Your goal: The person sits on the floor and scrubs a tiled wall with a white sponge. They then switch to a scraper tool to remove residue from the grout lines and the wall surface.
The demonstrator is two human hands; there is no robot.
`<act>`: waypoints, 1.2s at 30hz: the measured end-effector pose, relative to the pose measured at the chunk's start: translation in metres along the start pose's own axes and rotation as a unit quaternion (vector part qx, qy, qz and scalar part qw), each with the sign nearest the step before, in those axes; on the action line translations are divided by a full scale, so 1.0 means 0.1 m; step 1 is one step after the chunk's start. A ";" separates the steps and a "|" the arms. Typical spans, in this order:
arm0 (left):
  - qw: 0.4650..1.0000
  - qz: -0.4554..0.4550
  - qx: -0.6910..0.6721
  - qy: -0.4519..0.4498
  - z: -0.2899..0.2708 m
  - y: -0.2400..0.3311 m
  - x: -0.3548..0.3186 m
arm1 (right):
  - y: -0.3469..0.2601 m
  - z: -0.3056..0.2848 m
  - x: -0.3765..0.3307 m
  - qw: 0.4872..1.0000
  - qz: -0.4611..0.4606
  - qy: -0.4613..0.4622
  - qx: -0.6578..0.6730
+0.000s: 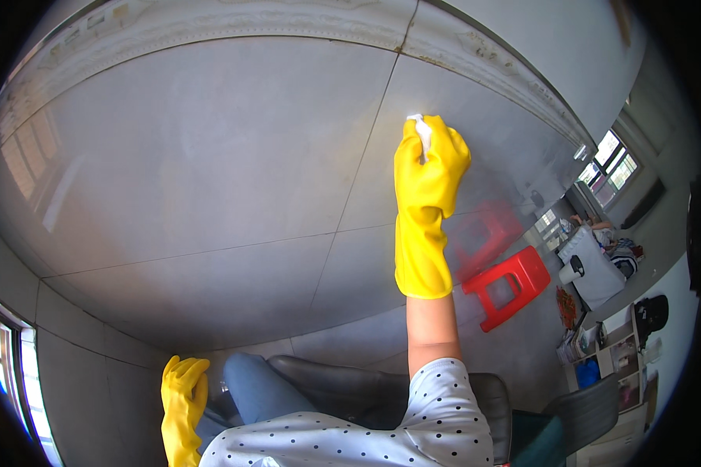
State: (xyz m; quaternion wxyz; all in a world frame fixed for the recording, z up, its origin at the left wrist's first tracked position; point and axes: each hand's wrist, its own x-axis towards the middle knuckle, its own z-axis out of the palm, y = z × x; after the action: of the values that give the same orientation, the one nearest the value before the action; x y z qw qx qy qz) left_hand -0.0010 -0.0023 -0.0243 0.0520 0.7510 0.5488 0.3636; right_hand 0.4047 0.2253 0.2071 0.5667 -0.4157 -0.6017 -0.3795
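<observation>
Glossy grey tiled wall [210,171] fills most of view, thin grout lines crossing it, pale moulded trim along top edge. Dark grey padded chair [343,389] low in frame. Red plastic stool [514,284] on floor at right, reflected in tiles. Right hand [428,167] in yellow rubber glove, raised against wall, fingers [413,156] curled tight around small white cloth wad [422,132], pressed to tile near vertical grout line. Left hand [183,389] in yellow glove hangs low beside knee, fingers loosely extended, holding nothing.
</observation>
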 end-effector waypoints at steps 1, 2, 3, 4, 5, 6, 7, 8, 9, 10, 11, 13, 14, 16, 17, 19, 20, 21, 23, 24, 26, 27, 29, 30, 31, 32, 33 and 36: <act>1.000 -0.002 -0.002 -0.005 0.01 0.00 0.00 | 0.00 0.02 0.04 1.000 -0.005 0.004 -0.018; 1.000 -0.003 0.001 -0.007 0.01 0.00 0.00 | -0.01 0.04 0.10 0.999 -0.010 0.007 -0.036; 1.000 -0.002 0.004 -0.009 0.02 -0.02 0.00 | -0.03 0.03 0.19 0.998 -0.014 0.011 -0.055; 1.000 -0.002 0.004 -0.010 0.04 -0.02 0.00 | -0.04 0.01 0.30 0.999 -0.025 0.018 -0.041; 1.000 0.005 0.001 -0.013 0.07 -0.04 0.01 | -0.04 0.00 0.41 0.999 -0.036 0.025 -0.027; 1.000 0.008 -0.002 -0.016 0.09 -0.05 0.01 | -0.05 -0.01 0.46 0.998 -0.047 0.029 -0.010; 1.000 0.011 -0.006 -0.019 0.11 -0.05 0.00 | -0.08 -0.04 0.43 0.999 -0.032 0.010 -0.012; 1.000 0.010 -0.007 -0.024 0.15 -0.04 0.01 | -0.11 -0.06 0.33 0.999 -0.030 -0.017 -0.012; 0.999 0.011 -0.004 -0.034 0.13 -0.02 0.04 | -0.13 -0.07 0.16 0.999 -0.023 -0.044 -0.012; 0.999 0.016 -0.005 -0.039 0.14 -0.02 0.09 | -0.12 -0.06 0.02 0.997 -0.020 -0.067 -0.015; 0.999 0.017 -0.007 -0.046 0.14 -0.03 0.09 | -0.07 -0.02 -0.15 0.998 -0.006 -0.053 0.019; 0.998 0.010 -0.006 -0.059 0.11 -0.04 0.06 | -0.07 0.01 -0.09 0.999 -0.022 -0.022 -0.009; 0.998 0.012 -0.006 -0.056 0.12 -0.04 0.07 | -0.07 0.03 0.00 0.999 -0.029 -0.006 -0.023; 0.999 0.022 -0.010 -0.049 0.12 -0.06 0.12 | -0.08 0.03 0.34 0.998 -0.048 0.028 -0.036; 0.999 0.021 -0.008 -0.032 0.13 -0.05 0.13 | -0.08 0.01 0.45 0.999 -0.039 0.018 -0.027; 1.000 0.017 -0.008 -0.003 0.16 -0.03 0.12 | -0.08 -0.01 0.40 0.998 -0.050 -0.007 -0.042; 1.000 0.016 -0.013 -0.014 0.18 -0.05 0.10 | -0.09 0.00 0.23 0.999 -0.040 -0.020 -0.029; 0.999 0.014 -0.019 -0.027 0.21 -0.08 0.06 | -0.10 0.01 0.02 0.999 -0.029 -0.035 -0.016; 0.999 0.020 -0.026 -0.041 0.26 -0.09 0.06 | -0.08 -0.02 -0.05 0.998 -0.022 -0.059 0.001; 0.998 0.026 -0.026 -0.044 0.26 -0.07 0.07 | -0.05 -0.03 0.03 0.998 -0.033 -0.034 -0.034; 0.998 0.027 -0.012 -0.053 0.14 -0.05 0.08 | 0.00 0.01 0.29 0.994 -0.039 0.016 -0.097; 0.998 0.024 -0.018 -0.046 0.14 -0.06 0.10 | -0.01 -0.05 0.46 1.000 -0.025 -0.010 -0.013; 0.999 0.015 -0.029 -0.004 0.20 -0.10 0.08 | -0.08 -0.07 0.38 0.997 -0.031 -0.043 -0.050; 0.999 0.011 -0.026 -0.028 0.19 -0.12 0.07 | -0.07 -0.07 0.26 0.996 -0.029 -0.059 -0.067; 0.998 0.007 -0.024 -0.053 0.19 -0.13 0.06 | -0.07 -0.05 0.11 0.997 -0.032 -0.055 -0.031; 0.997 0.003 -0.023 -0.078 0.20 -0.14 0.05 | -0.04 -0.05 0.11 0.997 -0.036 -0.055 -0.032; 0.996 0.007 -0.026 -0.084 0.19 -0.13 0.05 | -0.01 -0.07 0.11 0.997 -0.038 -0.057 -0.034; 0.995 0.016 -0.034 -0.090 0.15 -0.07 0.12 | 0.11 -0.06 0.41 0.995 -0.031 -0.005 -0.096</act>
State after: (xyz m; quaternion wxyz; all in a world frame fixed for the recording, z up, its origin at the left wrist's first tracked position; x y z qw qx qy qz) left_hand 0.0041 0.0160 -0.0323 0.1209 0.7872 0.5171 0.3135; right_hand 0.4166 0.2271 0.2486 0.5091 -0.4514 -0.5781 -0.4504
